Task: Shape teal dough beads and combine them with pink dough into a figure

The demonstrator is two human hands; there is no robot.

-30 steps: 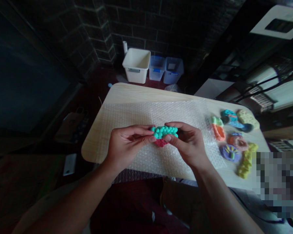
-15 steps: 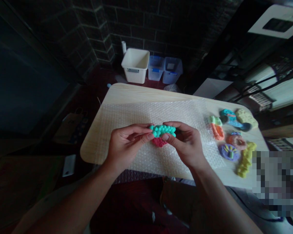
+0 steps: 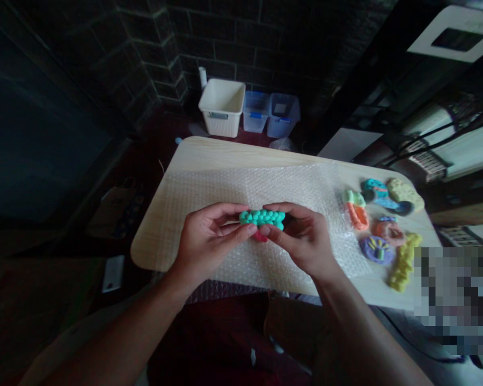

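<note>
Between both hands is a turquoise piece with a bumpy, beaded surface (image 3: pixel 263 217), which looks like modelling clay. My left hand (image 3: pixel 209 236) grips its left end between thumb and fingers. On the other end, the thumb and fingers of my right hand (image 3: pixel 306 236) are closed. Just below it shows a red lump (image 3: pixel 260 236), partly hidden by the thumbs; I cannot tell whether it is joined to the turquoise piece. Both hands are above a sheet of bubble wrap (image 3: pixel 209 187) spread on the pale wooden table (image 3: pixel 213 150).
At the table's right lie an orange and green clay piece (image 3: pixel 358 214), a purple disc with yellow marks (image 3: pixel 372 249), a yellow knobbly strip (image 3: pixel 404 262) and several other clay shapes. Beyond the table stand a white bin (image 3: pixel 223 120) and two clear bins with blue latches (image 3: pixel 255 120).
The turquoise piece has shifted slightly left and tipped in my fingers, and less of the red lump shows. Both hands keep their hold.
</note>
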